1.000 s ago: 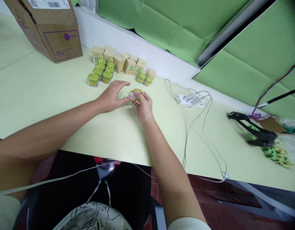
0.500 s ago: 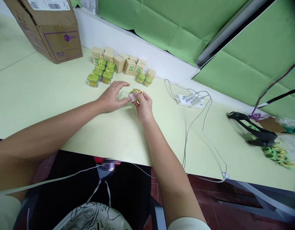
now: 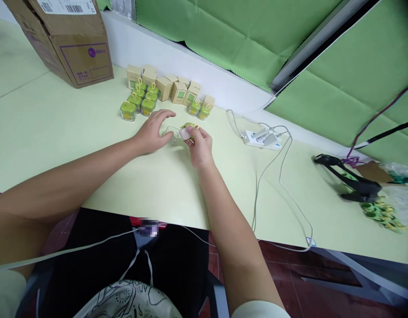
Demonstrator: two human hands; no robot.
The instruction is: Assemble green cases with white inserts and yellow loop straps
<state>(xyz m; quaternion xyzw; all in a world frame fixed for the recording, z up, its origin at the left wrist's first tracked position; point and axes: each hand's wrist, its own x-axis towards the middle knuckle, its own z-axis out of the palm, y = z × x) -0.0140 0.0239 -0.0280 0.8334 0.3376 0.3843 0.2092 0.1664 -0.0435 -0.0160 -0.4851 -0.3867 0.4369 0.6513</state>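
Green wall covering (image 3: 230,39): it hangs behind the work, above a white strip of wall.
Pale table (image 3: 131,176): it stretches before the seated person, and from my place I see everything lying upon it.
Brown carton (image 3: 85,55): it stands at the far left, near the wall.
Small kraft boxes (image 3: 179,92): they form an uneven row along the wall.
Green-lidded jars (image 3: 128,110): one group is in front of the row's left end, two more at its right end.
Left hand (image 3: 151,134): thumb and fingers are spread apart beside the clear container; whether they touch it, I cannot tell.
Right hand (image 3: 200,145): its fingertips are pinched together on the green lid and the white piece.
Power strip (image 3: 261,139): it lies well apart on the right, with plugs in it.
Clear container (image 3: 172,131): it is between the two hands.
Green lid (image 3: 190,125): it is in the right fingers, with a pale loop.
White piece (image 3: 184,134): it is just beside the container, under the right thumb.
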